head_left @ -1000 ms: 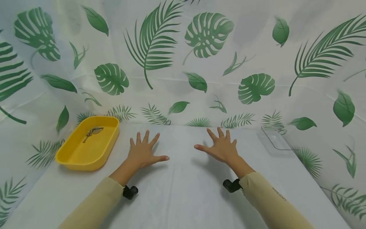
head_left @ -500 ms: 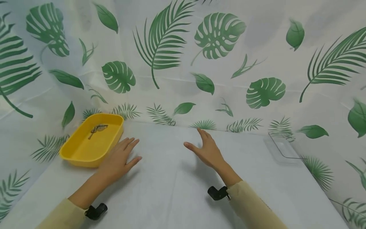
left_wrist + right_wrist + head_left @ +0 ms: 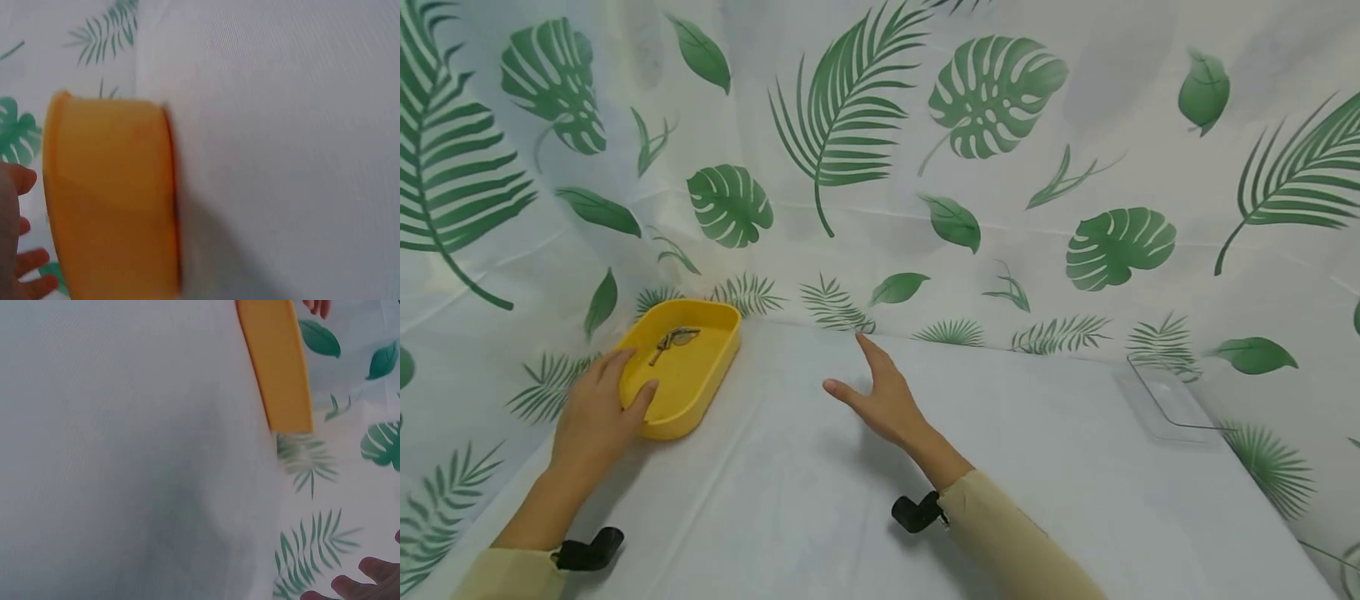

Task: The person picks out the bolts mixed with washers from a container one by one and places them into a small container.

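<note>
**Left hand [image 3: 593, 417] spread at the yellow, round-cornered rectangular tray [image 3: 681, 382]; right hand [image 3: 887, 400] raised over the white-covered bench [image 3: 805, 508]**

The tray, smooth-walled and plastic-looking, sits upright on the far left part of the bench, close to the leaf-printed cloth. Inside it, toward the far end, lies a small metallic-looking item [image 3: 665, 341] in grey and bronze tones, too small to identify.

The left hand is at the tray's near left corner, thumb parted from the fingers. In the head view the thumb overlaps the near rim and the fingers run along the left side. The left wrist view shows the spread fingertips beside the rim, curled round nothing; whether any part of the hand touches the tray cannot be told.

The right hand is well apart from the tray, near the middle of the bench. It holds nothing, its thumb and index finger spread wide, and its shadow falls on the white cover below. In the right wrist view its fingertips show at the lower right corner, the tray's wall at the top.

Both forearms wear beige sleeves [image 3: 1007, 533], with a small black device [image 3: 916, 512] at each wrist. On the far right of the bench lies a shallow, clear rectangular container [image 3: 1168, 400]. Behind everything hangs a white cloth [image 3: 865, 225] printed with green leaves.
</note>
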`<state>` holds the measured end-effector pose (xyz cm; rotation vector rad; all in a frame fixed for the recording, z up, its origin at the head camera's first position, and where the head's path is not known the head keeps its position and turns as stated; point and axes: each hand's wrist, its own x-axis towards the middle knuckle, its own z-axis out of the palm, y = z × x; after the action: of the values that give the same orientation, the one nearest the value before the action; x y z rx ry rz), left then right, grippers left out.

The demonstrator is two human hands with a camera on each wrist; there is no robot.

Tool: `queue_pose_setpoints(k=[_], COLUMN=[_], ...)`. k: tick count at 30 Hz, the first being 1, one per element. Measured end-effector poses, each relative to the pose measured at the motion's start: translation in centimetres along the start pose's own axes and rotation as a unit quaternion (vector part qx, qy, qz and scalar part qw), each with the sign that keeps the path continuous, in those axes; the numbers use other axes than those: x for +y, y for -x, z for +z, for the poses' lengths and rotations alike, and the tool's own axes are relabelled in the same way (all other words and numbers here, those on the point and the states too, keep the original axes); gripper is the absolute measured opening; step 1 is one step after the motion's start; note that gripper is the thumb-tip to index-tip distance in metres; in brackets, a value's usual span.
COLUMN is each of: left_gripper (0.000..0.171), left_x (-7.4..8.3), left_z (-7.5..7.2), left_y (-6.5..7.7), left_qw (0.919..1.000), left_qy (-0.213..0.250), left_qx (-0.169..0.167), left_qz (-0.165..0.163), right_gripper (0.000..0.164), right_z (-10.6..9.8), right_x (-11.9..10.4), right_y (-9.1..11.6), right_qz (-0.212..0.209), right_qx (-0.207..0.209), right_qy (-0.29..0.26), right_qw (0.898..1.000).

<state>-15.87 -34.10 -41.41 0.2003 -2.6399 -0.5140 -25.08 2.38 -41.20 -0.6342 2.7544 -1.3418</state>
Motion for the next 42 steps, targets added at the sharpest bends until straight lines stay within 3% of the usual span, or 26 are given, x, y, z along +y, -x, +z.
queue_pose_setpoints(k=[4,8,12,15,23,31,36,42], left_gripper=[0.089,0.091,0.085,0.08,0.082,0.081,0.081,0.083], left_x=[-2.0,-3.1,-3.8,-4.4,-4.9,-4.0,-3.1,-2.3], left_z=[0.0,0.6,0.7,0.8,1.7,1.8,2.0,2.2], left_y=[0.1,0.0,-0.2,-0.4,0.3,0.9,1.2,1.4], left_qw=[0.9967,0.9906,0.9706,0.9545,0.9456,0.9393,0.9381,0.9344], left_qy=[0.005,0.072,0.172,0.217,0.263,0.261,0.262,0.269], left_qx=[-0.039,-0.044,-0.023,-0.018,-0.029,-0.057,-0.072,-0.099], left_qz=[-0.07,-0.108,-0.166,-0.204,-0.19,-0.215,-0.214,-0.212], right_gripper=[0.097,0.097,0.094,0.092,0.09,0.087,0.088,0.085], right_z=[2.0,3.9,5.9,7.3,10.5,13.6,15.0,15.8], right_x=[-1.4,-2.8,-4.2,-5.2,-6.1,-6.8,-7.3,-7.3], right_y=[-0.7,-1.1,-1.3,-1.5,-2.1,-2.3,-2.1,-2.1], right_qz=[0.007,0.033,0.057,0.062,0.033,0.041,0.034,0.007], right_qx=[-0.008,-0.019,-0.033,-0.041,-0.074,-0.103,-0.099,-0.074], right_qy=[-0.028,-0.065,-0.109,-0.135,-0.123,-0.113,-0.106,-0.135], right_qw=[1.0,0.997,0.992,0.988,0.989,0.987,0.989,0.988])
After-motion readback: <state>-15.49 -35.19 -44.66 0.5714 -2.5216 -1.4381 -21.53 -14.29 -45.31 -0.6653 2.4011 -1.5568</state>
